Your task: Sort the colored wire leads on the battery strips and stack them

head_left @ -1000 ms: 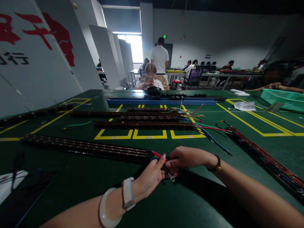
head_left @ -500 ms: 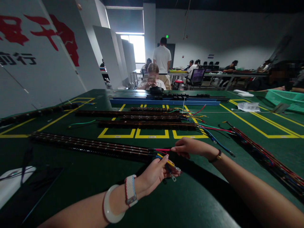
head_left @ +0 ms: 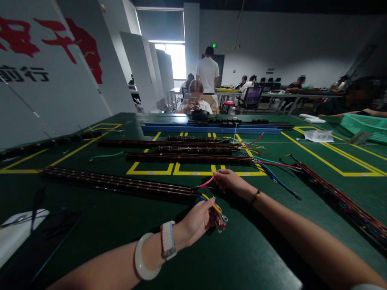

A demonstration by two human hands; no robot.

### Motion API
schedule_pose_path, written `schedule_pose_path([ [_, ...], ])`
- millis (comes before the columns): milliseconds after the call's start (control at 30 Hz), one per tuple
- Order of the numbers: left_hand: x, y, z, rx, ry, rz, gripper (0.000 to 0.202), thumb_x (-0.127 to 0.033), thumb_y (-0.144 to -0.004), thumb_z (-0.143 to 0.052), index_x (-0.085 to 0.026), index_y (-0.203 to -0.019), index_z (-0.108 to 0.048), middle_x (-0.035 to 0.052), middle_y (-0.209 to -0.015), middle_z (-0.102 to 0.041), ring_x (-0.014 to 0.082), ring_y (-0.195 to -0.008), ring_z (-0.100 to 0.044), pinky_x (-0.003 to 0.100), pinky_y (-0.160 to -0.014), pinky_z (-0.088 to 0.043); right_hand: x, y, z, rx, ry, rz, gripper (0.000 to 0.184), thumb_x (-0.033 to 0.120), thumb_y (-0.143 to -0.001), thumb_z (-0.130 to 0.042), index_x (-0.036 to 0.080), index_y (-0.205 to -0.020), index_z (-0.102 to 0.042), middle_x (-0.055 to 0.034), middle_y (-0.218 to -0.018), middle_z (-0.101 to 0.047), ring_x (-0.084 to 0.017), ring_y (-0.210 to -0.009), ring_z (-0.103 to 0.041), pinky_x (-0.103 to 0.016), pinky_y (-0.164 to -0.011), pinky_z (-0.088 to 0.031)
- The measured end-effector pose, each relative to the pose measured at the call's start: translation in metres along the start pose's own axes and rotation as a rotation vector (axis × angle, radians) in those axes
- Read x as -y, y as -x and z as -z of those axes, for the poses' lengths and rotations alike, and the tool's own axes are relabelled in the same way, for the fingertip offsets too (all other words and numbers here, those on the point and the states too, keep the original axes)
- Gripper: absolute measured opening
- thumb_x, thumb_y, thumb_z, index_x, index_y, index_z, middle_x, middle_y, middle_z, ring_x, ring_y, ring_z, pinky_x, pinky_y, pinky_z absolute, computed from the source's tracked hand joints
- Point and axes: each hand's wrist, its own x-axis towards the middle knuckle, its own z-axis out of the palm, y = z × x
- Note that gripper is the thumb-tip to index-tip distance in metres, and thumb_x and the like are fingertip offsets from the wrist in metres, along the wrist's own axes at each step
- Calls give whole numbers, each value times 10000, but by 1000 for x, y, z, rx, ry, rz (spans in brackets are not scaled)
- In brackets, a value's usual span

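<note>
Swinging forward and leftward, my right hand (head_left: 228, 181) is bending the red wire (head_left: 206, 182) away from my left hand (head_left: 198, 220); half a second ago that wire was stretching straight. I judge I am parting the red from the other wires; the next move is calling for a steady left hand while the red stays clear.

One green table (head_left: 256, 257) is carrying everything. One near strip (head_left: 90, 179), with three copper-coloured rows (head_left: 145, 185), is lying left of and beyond my left hand, its wired end just beside my fingers. One wire harness (head_left: 341, 197) is stretching away, right of my right hand. Of my two hands, the right is pinching the red wire narrowly; the left is curling around one yellow wire (head_left: 215, 207) and others I cannot count. One second red end (head_left: 209, 187) is curving just left of my right hand. At least one metal lug (head_left: 224, 218) is poking past my left hand.
</note>
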Motion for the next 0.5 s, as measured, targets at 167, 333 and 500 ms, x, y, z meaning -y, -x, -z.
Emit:
schedule_pose_path([
  [167, 3, -2, 2, 15, 19, -23, 217, -329, -912, -444, -141, -823, -507, 42, -673, -631, 144, -603, -605, 300, -676, -460, 33, 37, 16, 141, 585, -245, 636, 721, -788, -444, 135, -588, -591, -44, -503, -573, -128, -401, -537, -243, -418, -421],
  [333, 1, -1, 0, 10, 42, -9, 241, -306, -921, -431, -127, -811, -548, 39, -685, -628, 133, -605, -597, 292, -670, -454, 71, 86, -3, 346, 849, -132, 640, 696, -833, -393, 134, -658, -643, -47, -549, -613, -112, -439, -533, -218, -446, -371],
  [500, 2, -2, 1, -44, 67, 16, 185, -310, -882, -518, -146, -803, -554, 14, -704, -622, 119, -631, -588, 273, -676, -449, 73, 104, -37, 324, 1281, 166, 316, 417, -827, -589, 155, -678, -684, -13, -524, -565, -70, -417, -363, -233, -419, -203],
])
